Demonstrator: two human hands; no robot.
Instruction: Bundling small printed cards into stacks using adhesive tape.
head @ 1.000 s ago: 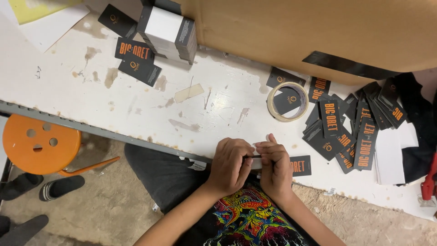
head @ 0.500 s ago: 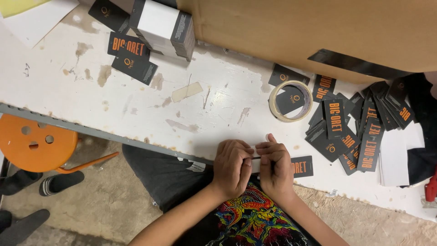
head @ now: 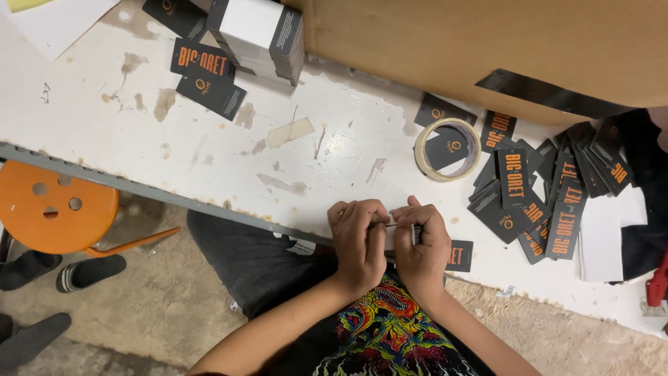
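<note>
Stained white worktable [head: 209,150]: left hand [head: 358,244] and right hand [head: 423,244], fingers curled shut, pinch one small black card tag [head: 415,233] between them; roll of clear tape [head: 449,148] beyond the right hand.

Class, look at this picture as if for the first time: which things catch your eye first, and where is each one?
First, the two hands, left hand and right hand, pressed together at the table's near edge, pinching a small dark tag between them. To the right lies a fanned heap of black tags with orange print, with a roll of tape just left of it. At the far left, an orange stool stands on the floor.
</note>
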